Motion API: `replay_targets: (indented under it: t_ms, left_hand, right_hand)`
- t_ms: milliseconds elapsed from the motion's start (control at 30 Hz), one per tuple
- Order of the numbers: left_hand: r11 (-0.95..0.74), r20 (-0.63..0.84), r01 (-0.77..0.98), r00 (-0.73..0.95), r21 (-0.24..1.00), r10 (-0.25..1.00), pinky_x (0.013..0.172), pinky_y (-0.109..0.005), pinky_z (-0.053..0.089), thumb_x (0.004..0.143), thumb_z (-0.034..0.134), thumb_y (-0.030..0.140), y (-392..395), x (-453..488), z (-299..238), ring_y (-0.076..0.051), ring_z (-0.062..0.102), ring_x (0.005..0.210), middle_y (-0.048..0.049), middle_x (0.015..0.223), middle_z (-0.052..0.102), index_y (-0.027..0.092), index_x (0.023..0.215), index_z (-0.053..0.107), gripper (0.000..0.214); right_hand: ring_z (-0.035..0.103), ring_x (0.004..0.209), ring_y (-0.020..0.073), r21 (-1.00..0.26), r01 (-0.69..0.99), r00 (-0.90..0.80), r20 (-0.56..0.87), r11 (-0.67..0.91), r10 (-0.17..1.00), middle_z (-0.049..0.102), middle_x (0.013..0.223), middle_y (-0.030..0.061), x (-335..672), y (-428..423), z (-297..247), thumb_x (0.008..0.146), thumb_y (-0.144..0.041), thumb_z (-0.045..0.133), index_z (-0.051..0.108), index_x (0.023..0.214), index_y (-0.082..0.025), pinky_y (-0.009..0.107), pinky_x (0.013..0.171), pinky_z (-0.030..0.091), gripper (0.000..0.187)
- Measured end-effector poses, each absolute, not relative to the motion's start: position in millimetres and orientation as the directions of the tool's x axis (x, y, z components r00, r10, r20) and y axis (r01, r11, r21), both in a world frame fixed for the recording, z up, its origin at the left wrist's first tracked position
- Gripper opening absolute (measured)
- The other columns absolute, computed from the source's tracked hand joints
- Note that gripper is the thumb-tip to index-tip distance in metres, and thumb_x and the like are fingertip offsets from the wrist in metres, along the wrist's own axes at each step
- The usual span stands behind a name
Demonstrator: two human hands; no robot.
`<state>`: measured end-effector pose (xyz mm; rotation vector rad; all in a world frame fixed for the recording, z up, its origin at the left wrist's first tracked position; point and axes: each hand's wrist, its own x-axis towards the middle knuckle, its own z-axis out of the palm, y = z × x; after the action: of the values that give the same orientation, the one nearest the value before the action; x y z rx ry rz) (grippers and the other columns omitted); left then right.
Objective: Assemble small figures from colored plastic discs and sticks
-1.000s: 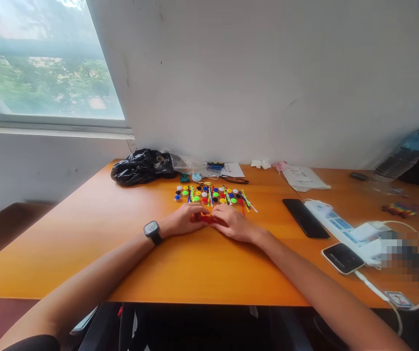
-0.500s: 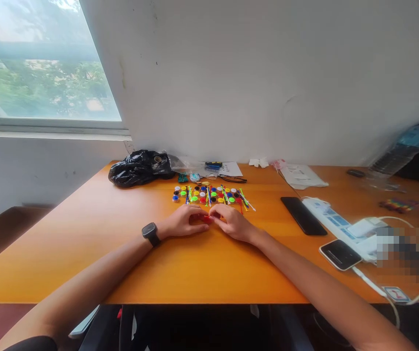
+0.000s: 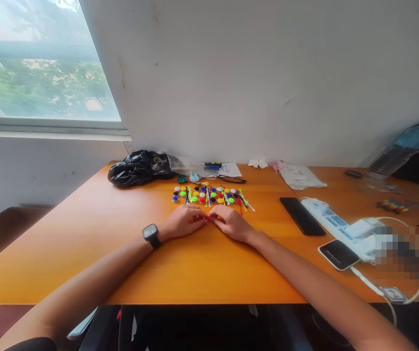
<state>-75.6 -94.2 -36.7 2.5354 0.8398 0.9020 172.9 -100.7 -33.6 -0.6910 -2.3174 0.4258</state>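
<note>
My left hand (image 3: pixel 186 221), with a black watch (image 3: pixel 151 234) on its wrist, is closed with thumb and fingertips around a small red piece (image 3: pixel 208 219). From the other side, the fingertips of my right hand (image 3: pixel 230 222) pinch at the same piece. Most of it is covered by my fingers, so its kind does not show. Just beyond both hands, several round coloured caps (image 3: pixel 194 199) lie in rows on the table. Between them are bundles of thin coloured sticks (image 3: pixel 208 196); a few sticks lie loosely at the right end.
A black plastic bag (image 3: pixel 139 168) lies at the back left of the wooden table (image 3: pixel 209 273). Paper (image 3: pixel 230 169) and small items lie along the wall. On the right are a black phone (image 3: pixel 302 216), a white power strip (image 3: pixel 335 222), a white-edged device (image 3: pixel 338 254) with a cable, and a bottle (image 3: pixel 401 153).
My left thumb and fingers have closed further together on the red piece, and less of it shows. My right hand has hardly moved.
</note>
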Motion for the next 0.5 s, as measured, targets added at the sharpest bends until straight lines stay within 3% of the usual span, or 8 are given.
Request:
replay_targets:
  t_ms: [267, 500]
  left_hand:
    - [-0.807, 0.555, 0.435, 0.586, 0.399, 0.59, 0.072, -0.026, 0.05, 0.105, 0.064, 0.03, -96.9, -74.8, -33.8, -0.015, 0.066, 0.076, -0.003, 0.086, 0.074, 0.024, 0.107, 0.08, 0.018]
    - [-0.837, 0.555, 0.453, 0.63, 0.305, 0.543, 0.071, -0.028, 0.05, 0.107, 0.063, 0.038, -94.8, -72.6, -34.2, -0.016, 0.066, 0.077, -0.004, 0.086, 0.073, 0.023, 0.107, 0.078, 0.022]
  right_hand:
    - [0.065, 0.092, 0.0254, -0.413, 0.347, -0.611, 0.581, 0.842, 0.538, 0.071, 0.098, 0.0043, 172.7, -100.1, -30.0, 0.104, -0.007, 0.06, 0.064, 0.101, -0.022, 0.038, 0.088, 0.045, 0.015]
    - [0.064, 0.095, 0.0268, -0.355, 0.349, -0.655, 0.569, 0.867, 0.497, 0.071, 0.101, 0.0057, 175.7, -97.0, -32.9, 0.102, -0.004, 0.058, 0.063, 0.098, -0.021, 0.04, 0.089, 0.043, 0.018]
